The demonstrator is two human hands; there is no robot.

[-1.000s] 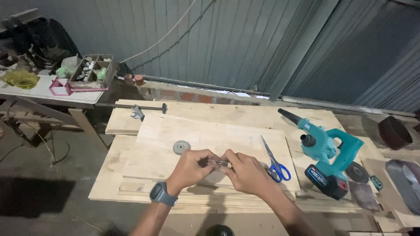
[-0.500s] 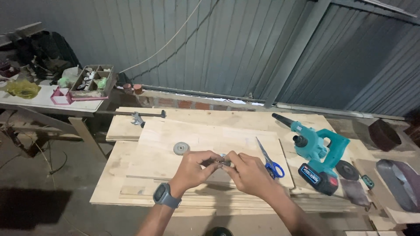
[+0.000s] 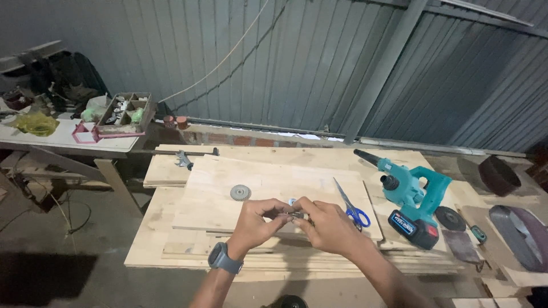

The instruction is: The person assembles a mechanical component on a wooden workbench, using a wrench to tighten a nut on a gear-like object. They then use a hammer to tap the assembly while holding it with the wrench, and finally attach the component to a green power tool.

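corrugated metal wall (image 3: 297, 63) across the whole background. stacked plywood sheets (image 3: 274, 182) laid flat over the workbench, pale and bare in the middle. side table (image 3: 63, 142) at far left, cluttered, with a compartmented wooden parts box (image 3: 124, 108) on its near corner. teal cordless blower (image 3: 408, 191) lying on the right of the sheets, nozzle toward the wall, battery end toward the near edge. dark sanding belt (image 3: 522, 234) at far right, well apart from the hands. bar clamp (image 3: 184, 156) at the back left corner of the sheets. left hand (image 3: 254, 223) and right hand (image 3: 328, 228) brought together over the near edge of the top sheet, watch (image 3: 224, 259) on the left wrist. both hands pinched with fingertips around a small metal part (image 3: 297, 215), held between them just above the wood; exact shape too small to tell. blue-handled scissors (image 3: 351, 205) just beside the right hand, blades closed. small toothed gear (image 3: 240, 193) flat on the sheet, near the left hand, not touching.
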